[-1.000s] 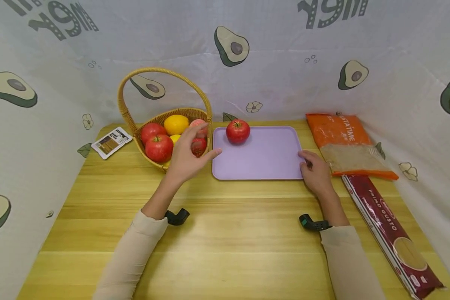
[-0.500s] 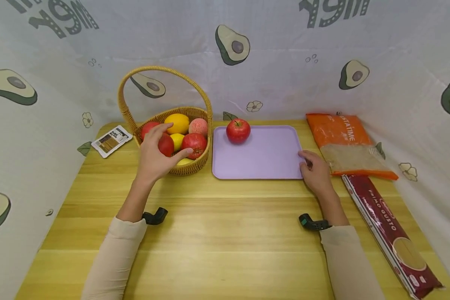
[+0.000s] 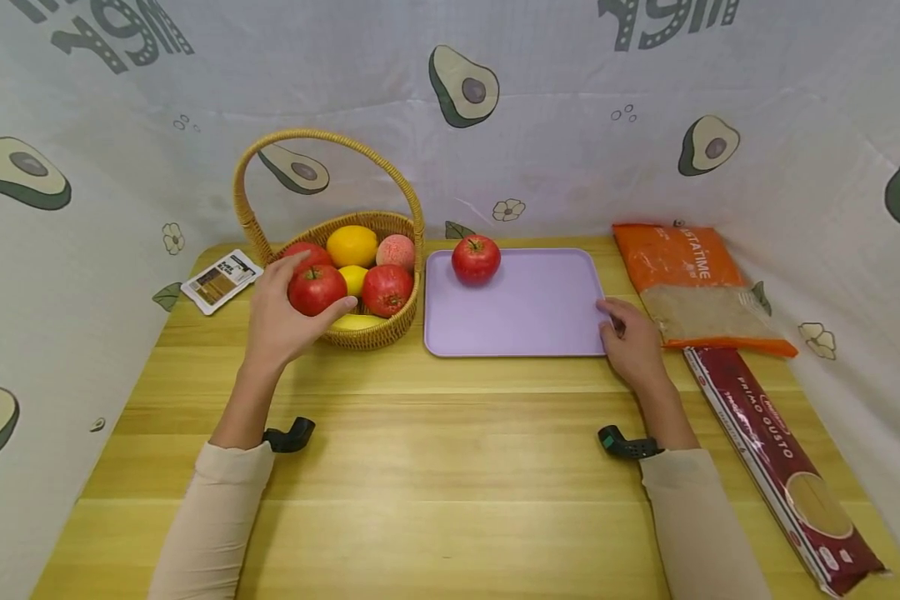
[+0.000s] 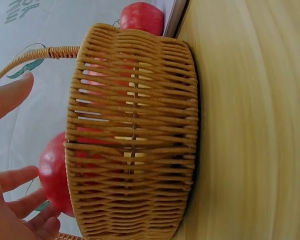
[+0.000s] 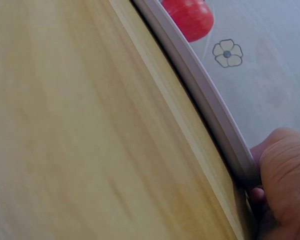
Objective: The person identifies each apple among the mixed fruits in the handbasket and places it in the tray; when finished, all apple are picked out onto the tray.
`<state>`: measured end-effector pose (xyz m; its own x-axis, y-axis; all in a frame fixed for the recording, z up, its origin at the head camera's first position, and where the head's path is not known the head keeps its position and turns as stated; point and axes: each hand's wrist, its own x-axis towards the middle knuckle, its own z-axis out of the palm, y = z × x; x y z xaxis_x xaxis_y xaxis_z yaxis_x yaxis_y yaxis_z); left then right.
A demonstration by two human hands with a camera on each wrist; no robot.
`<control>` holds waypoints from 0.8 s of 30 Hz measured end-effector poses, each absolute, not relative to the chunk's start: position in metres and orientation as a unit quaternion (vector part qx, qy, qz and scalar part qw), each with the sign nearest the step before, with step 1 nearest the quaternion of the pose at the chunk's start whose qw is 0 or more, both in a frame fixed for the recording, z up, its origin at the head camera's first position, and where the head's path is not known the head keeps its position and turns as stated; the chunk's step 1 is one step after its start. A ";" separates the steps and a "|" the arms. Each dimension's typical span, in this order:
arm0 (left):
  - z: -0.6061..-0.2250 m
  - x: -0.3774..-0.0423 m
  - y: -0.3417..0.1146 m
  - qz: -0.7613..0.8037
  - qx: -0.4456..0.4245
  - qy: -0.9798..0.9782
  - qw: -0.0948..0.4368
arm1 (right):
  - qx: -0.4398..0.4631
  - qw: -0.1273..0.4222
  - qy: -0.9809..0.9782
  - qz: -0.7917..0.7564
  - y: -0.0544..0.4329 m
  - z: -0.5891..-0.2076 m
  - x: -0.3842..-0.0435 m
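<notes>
My left hand (image 3: 272, 325) is at the front left of the wicker basket (image 3: 378, 336), its thumb and fingers spread around a red apple (image 3: 317, 292). In the left wrist view, a fingertip is at the side of that apple (image 4: 54, 172) while the thumb stands well apart from it. Along the right edge of the lilac tray (image 3: 532, 312), my right hand (image 3: 633, 343) pinches the rim. The right wrist view has this hand (image 5: 287, 182) at the tray's edge (image 5: 210, 100). Another red apple (image 3: 476, 260) sits on the tray's back left.
Also in the basket are lemons (image 3: 352, 246), a peach (image 3: 396, 251), a pomegranate (image 3: 387, 291) and a banana-like yellow fruit (image 3: 356, 322). Left of it lies a small white packet (image 3: 221, 282). An orange bag (image 3: 701, 287) and a maroon pasta pack (image 3: 780, 467) lie at right.
My left hand has moved left, from the basket's right side across the fruit to the front-left apple. The right hand stays at the tray's edge.
</notes>
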<state>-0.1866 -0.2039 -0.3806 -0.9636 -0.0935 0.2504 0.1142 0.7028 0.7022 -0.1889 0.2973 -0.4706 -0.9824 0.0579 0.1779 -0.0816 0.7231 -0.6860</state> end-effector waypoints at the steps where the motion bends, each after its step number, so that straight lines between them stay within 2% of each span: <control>1: -0.380 -0.187 -0.205 -0.384 -0.003 -0.914 0.132 | 0.006 0.093 -0.923 0.372 0.297 -0.471 -0.189; 24: -0.389 -0.195 -0.220 -0.343 0.039 -0.936 0.069 | 0.008 0.104 -0.923 0.372 0.297 -0.472 -0.190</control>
